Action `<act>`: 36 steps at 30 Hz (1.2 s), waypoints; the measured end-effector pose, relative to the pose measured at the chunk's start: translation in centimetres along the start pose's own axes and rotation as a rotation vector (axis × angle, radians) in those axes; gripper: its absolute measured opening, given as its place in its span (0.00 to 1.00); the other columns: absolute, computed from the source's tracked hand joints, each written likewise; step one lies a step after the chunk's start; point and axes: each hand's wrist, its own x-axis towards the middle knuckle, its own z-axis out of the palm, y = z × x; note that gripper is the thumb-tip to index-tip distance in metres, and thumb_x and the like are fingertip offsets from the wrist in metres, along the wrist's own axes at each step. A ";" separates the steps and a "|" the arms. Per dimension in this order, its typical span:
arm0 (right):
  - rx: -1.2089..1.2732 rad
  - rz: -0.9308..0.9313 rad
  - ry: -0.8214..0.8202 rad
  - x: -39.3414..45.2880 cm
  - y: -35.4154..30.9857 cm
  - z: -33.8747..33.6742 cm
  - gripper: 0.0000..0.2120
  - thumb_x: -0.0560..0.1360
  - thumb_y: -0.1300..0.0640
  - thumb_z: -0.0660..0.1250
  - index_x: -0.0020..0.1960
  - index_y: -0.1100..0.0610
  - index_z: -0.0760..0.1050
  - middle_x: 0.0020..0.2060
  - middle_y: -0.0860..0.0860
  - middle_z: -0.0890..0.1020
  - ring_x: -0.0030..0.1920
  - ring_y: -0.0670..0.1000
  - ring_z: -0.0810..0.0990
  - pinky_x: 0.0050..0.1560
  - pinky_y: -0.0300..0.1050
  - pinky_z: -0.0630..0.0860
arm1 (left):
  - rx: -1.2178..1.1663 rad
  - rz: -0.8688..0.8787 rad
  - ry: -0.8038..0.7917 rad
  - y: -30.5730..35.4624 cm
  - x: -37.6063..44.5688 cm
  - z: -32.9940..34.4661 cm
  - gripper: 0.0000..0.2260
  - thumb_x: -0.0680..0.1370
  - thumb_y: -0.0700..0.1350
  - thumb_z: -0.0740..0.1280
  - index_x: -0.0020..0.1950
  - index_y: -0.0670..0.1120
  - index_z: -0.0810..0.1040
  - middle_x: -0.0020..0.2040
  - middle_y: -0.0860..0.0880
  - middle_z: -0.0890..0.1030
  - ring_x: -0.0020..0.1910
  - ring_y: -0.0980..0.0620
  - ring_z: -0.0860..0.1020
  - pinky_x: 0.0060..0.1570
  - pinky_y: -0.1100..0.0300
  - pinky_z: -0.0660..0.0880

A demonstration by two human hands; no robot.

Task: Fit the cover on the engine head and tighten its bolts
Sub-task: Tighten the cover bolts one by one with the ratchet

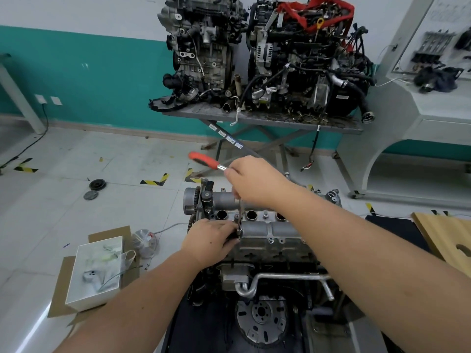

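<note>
Engine (pixel 267 253) in the near middle, cover (pixel 270 225) on its top. Left hand (pixel 211 240) at the cover's left end, at the foot of the extension bar (pixel 240 220); right hand (pixel 254 184) above and behind it, gripping the ratchet (pixel 206 160), handle reaching out to the left. Box (pixel 95 273) on cardboard on the floor (pixel 76 149) to the left, bag (pixel 145 242) just behind it, two discs (pixel 94 189) farther back. Counter (pixel 260 118) behind, against the wall, two engines (pixel 267 54) side by side on it. Cabinet (pixel 420 98) at the far right, wooden board (pixel 443 238) nearer on the right
</note>
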 end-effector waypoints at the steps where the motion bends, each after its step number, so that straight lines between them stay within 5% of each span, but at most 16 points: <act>1: 0.296 0.089 -0.040 -0.2 0.1 0.0 0.13 0.83 0.55 0.57 0.45 0.59 0.74 0.36 0.54 0.84 0.39 0.57 0.84 0.42 0.47 0.79 | 0.001 -0.002 -0.003 0.0 0.0 0.0 0.09 0.76 0.54 0.69 0.51 0.50 0.79 0.43 0.55 0.83 0.39 0.50 0.81 0.36 0.57 0.71; 4: 1.286 0.282 -0.156 -1.1 0.9 1.2 0.08 0.81 0.62 0.61 0.44 0.61 0.73 0.32 0.54 0.81 0.40 0.58 0.84 0.56 0.51 0.80 | 0.018 -0.006 -0.024 -0.1 -0.1 0.2 0.10 0.76 0.56 0.66 0.50 0.50 0.79 0.43 0.55 0.83 0.40 0.50 0.81 0.36 0.57 0.71; 6: 1.662 0.296 -0.110 -1.5 1.4 2.7 0.10 0.80 0.63 0.62 0.40 0.59 0.73 0.33 0.52 0.80 0.41 0.54 0.83 0.43 0.43 0.81 | 0.024 0.000 -0.012 -0.2 0.0 0.2 0.11 0.76 0.56 0.64 0.47 0.50 0.78 0.41 0.55 0.82 0.37 0.50 0.81 0.34 0.58 0.69; 8: 1.774 0.252 0.066 -1.3 1.4 4.2 0.10 0.81 0.62 0.62 0.40 0.56 0.71 0.37 0.53 0.81 0.41 0.50 0.83 0.36 0.40 0.78 | 0.025 -0.002 -0.008 -0.1 0.0 0.3 0.13 0.75 0.57 0.62 0.44 0.49 0.77 0.39 0.55 0.81 0.35 0.50 0.80 0.32 0.59 0.67; 10: 1.558 0.159 0.273 -1.0 1.5 5.3 0.09 0.82 0.58 0.62 0.42 0.53 0.74 0.42 0.50 0.83 0.43 0.47 0.82 0.40 0.41 0.76 | 0.016 -0.004 -0.009 -0.1 0.0 0.3 0.13 0.75 0.57 0.61 0.44 0.49 0.77 0.39 0.55 0.81 0.35 0.49 0.80 0.32 0.58 0.68; 13: 0.711 -0.144 0.528 -1.1 2.6 6.0 0.09 0.81 0.56 0.63 0.57 0.48 0.82 0.56 0.43 0.82 0.58 0.39 0.77 0.59 0.43 0.75 | -0.011 -0.001 -0.003 -0.2 0.0 0.3 0.11 0.75 0.55 0.65 0.45 0.48 0.77 0.38 0.55 0.80 0.34 0.50 0.79 0.32 0.60 0.66; 15: 0.179 -0.417 0.623 -0.8 3.7 5.6 0.13 0.75 0.65 0.70 0.58 0.56 0.83 0.61 0.49 0.81 0.63 0.50 0.77 0.63 0.49 0.74 | 0.026 0.000 -0.002 -0.1 0.1 0.3 0.11 0.73 0.55 0.69 0.46 0.47 0.76 0.36 0.55 0.79 0.31 0.52 0.78 0.31 0.62 0.66; 19: -0.344 -0.492 0.456 -0.4 3.5 3.4 0.15 0.69 0.68 0.68 0.54 0.58 0.82 0.47 0.52 0.83 0.52 0.58 0.80 0.54 0.54 0.72 | -0.050 -0.067 -0.077 -0.1 -0.1 0.2 0.10 0.77 0.56 0.65 0.50 0.49 0.77 0.44 0.54 0.82 0.42 0.50 0.81 0.39 0.56 0.76; 25: -0.552 -0.421 0.206 -1.3 2.4 1.2 0.22 0.76 0.47 0.51 0.61 0.54 0.75 0.50 0.51 0.78 0.50 0.55 0.74 0.49 0.50 0.70 | -0.009 -0.017 -0.029 0.2 0.1 -0.2 0.08 0.75 0.54 0.68 0.48 0.50 0.78 0.41 0.56 0.81 0.39 0.51 0.81 0.34 0.58 0.68; 32: -0.540 -0.409 -0.059 -1.5 1.3 -0.6 0.19 0.84 0.46 0.48 0.68 0.52 0.68 0.52 0.53 0.74 0.52 0.55 0.73 0.53 0.53 0.72 | -0.013 -0.027 0.002 0.4 0.0 -0.4 0.08 0.72 0.52 0.72 0.46 0.50 0.77 0.39 0.57 0.81 0.36 0.52 0.80 0.33 0.60 0.67; 36: -0.419 -0.297 -0.143 -0.7 0.4 -1.5 0.15 0.85 0.48 0.51 0.47 0.50 0.72 0.40 0.51 0.78 0.40 0.51 0.77 0.42 0.50 0.75 | -0.018 -0.036 -0.011 0.5 0.1 -0.5 0.08 0.73 0.52 0.72 0.47 0.51 0.79 0.41 0.57 0.82 0.39 0.53 0.81 0.34 0.60 0.68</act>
